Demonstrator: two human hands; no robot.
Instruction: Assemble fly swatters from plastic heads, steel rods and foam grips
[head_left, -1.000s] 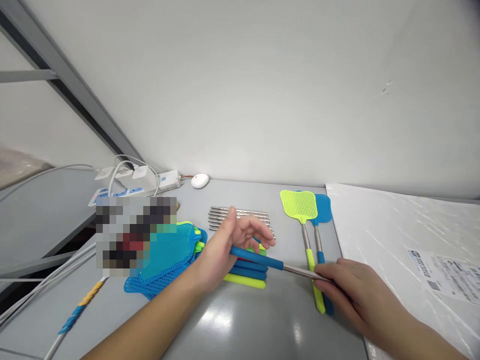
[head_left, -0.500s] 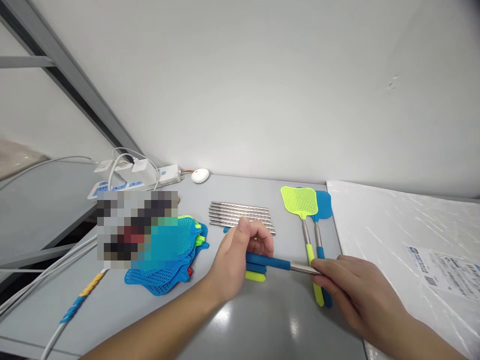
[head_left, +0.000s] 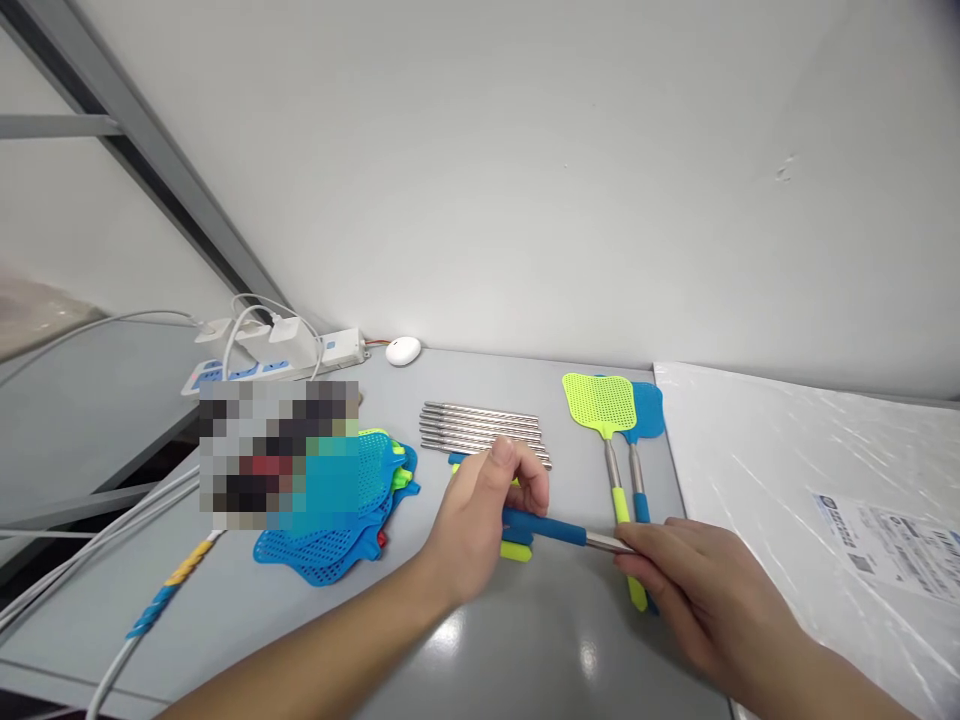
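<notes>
My left hand (head_left: 474, 525) is curled around the end of a blue handle grip (head_left: 553, 527), thumb up. From the grip's right end comes a metal rod (head_left: 604, 542), pinched by the fingers of my right hand (head_left: 694, 585). Part of the rod is hidden in that hand. Under the left hand lie more grips, a yellow-green one (head_left: 516, 551) among them, partly covered. Several metal rods (head_left: 480, 425) lie side by side behind it. Two assembled fly swatters, one yellow-green (head_left: 600, 405) and one blue (head_left: 649, 410), lie beyond my right hand, their handles partly overlapped by it.
Loose swatter heads (head_left: 322, 555), mostly blue, are piled at left, beside a pixelated patch. A power strip (head_left: 251, 372) with plugs and cables and a white oval case (head_left: 403, 351) sit at the back. At right lies a plastic-wrapped white package (head_left: 757, 470) with a label.
The hands have come slightly closer together, and a little less of the metal rod shows between grip and right fingers. The view has shifted slightly.
</notes>
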